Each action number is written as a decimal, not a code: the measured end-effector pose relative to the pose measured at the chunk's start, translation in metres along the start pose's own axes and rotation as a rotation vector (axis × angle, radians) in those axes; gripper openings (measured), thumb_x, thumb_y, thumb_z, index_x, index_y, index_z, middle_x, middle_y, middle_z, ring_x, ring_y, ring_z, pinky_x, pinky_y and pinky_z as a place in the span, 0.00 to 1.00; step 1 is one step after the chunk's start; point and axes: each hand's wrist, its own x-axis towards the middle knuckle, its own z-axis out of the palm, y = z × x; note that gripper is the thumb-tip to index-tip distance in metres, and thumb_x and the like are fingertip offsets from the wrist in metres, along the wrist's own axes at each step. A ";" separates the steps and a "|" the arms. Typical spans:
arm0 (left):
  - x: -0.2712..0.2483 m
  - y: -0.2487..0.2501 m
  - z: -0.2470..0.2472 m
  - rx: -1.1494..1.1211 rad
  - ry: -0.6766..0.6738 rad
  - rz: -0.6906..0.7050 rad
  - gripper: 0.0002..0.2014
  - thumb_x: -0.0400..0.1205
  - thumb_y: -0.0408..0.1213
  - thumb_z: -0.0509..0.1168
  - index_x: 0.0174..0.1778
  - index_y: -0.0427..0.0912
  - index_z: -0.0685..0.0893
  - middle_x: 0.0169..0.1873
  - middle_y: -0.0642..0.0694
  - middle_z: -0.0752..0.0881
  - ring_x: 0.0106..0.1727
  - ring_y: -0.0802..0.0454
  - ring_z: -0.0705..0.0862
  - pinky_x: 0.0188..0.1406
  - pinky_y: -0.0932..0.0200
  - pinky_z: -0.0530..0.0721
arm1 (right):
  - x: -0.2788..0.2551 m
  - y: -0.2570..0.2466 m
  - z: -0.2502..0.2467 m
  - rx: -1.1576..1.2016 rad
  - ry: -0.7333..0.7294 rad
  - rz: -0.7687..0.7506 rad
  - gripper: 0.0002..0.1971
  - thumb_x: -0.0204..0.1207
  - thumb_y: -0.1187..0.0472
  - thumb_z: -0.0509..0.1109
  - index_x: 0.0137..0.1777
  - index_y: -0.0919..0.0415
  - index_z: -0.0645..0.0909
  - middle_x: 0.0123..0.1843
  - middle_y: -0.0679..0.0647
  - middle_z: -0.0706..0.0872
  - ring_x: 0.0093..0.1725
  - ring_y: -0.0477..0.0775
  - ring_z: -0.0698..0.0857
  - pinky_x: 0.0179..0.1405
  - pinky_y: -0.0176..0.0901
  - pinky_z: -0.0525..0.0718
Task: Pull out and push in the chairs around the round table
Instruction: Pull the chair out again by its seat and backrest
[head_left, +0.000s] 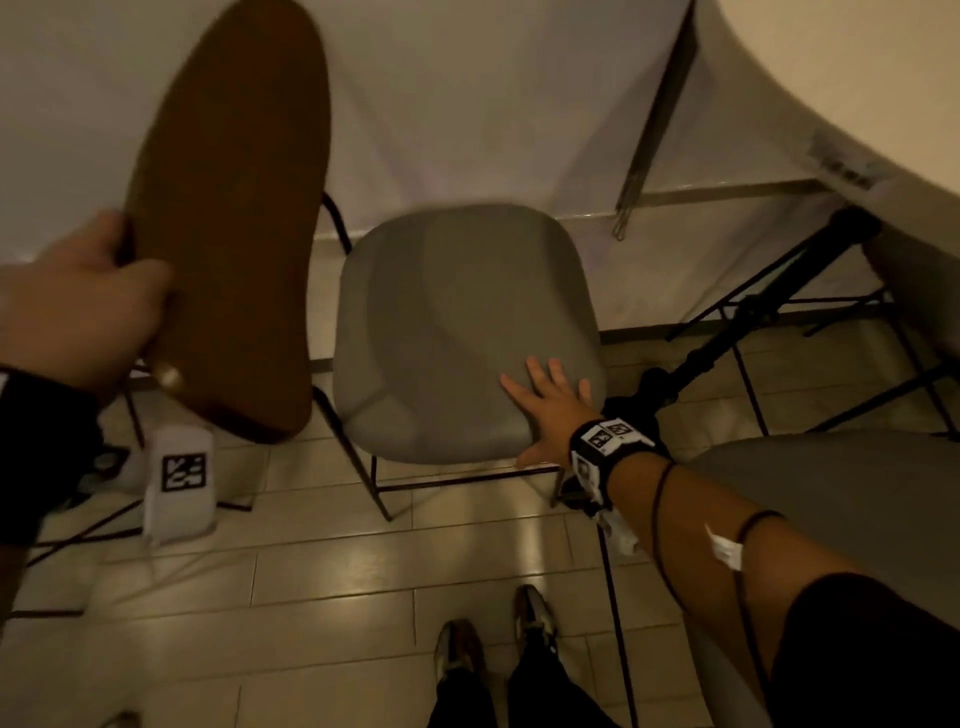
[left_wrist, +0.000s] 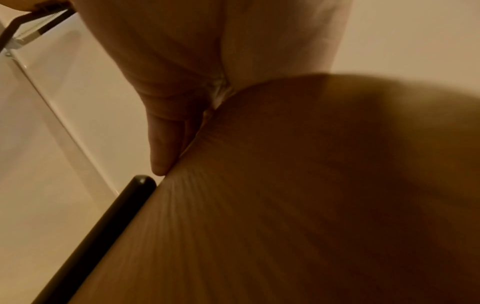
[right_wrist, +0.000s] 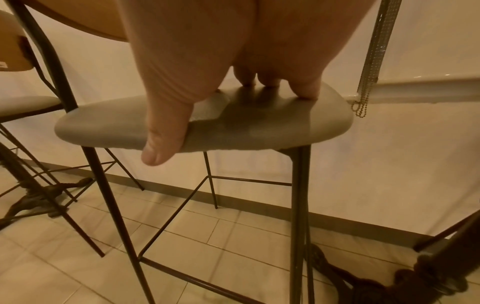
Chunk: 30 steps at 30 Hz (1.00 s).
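I see a pale tiled floor (head_left: 322, 571) carrying everything here. Standing straight on it: the thin dark metal legs of a chair (head_left: 462, 332) with a grey seat, another chair (right_wrist: 23, 102) just beside it, the dark ornate table base (right_wrist: 376, 286) with its feet spread on the tiles, and my operator's two shoes (head_left: 493, 639) near the bottom edge. A dark skirting strip (right_wrist: 259, 202) meets the floor along the white wall; tile grout lines run diagonally in the right wrist view.
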 end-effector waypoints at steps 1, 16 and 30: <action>-0.010 0.025 0.016 0.062 -0.029 -0.057 0.20 0.72 0.38 0.63 0.54 0.65 0.87 0.50 0.60 0.92 0.53 0.42 0.91 0.53 0.34 0.89 | 0.000 0.002 -0.001 -0.004 -0.002 0.008 0.62 0.62 0.36 0.80 0.86 0.37 0.38 0.89 0.55 0.31 0.85 0.66 0.31 0.77 0.81 0.41; -0.012 0.056 0.039 0.033 -0.111 -0.046 0.26 0.75 0.36 0.61 0.64 0.69 0.84 0.56 0.55 0.93 0.54 0.36 0.92 0.51 0.26 0.87 | -0.009 0.015 -0.013 -0.033 -0.029 0.049 0.58 0.68 0.37 0.77 0.86 0.38 0.36 0.89 0.54 0.30 0.85 0.64 0.32 0.78 0.78 0.45; -0.151 0.102 0.050 0.137 -0.098 -0.109 0.42 0.75 0.69 0.65 0.86 0.70 0.58 0.75 0.55 0.80 0.69 0.44 0.83 0.72 0.33 0.78 | -0.099 0.012 -0.029 -0.040 0.020 0.079 0.36 0.79 0.49 0.67 0.84 0.56 0.60 0.84 0.59 0.62 0.81 0.65 0.63 0.80 0.67 0.58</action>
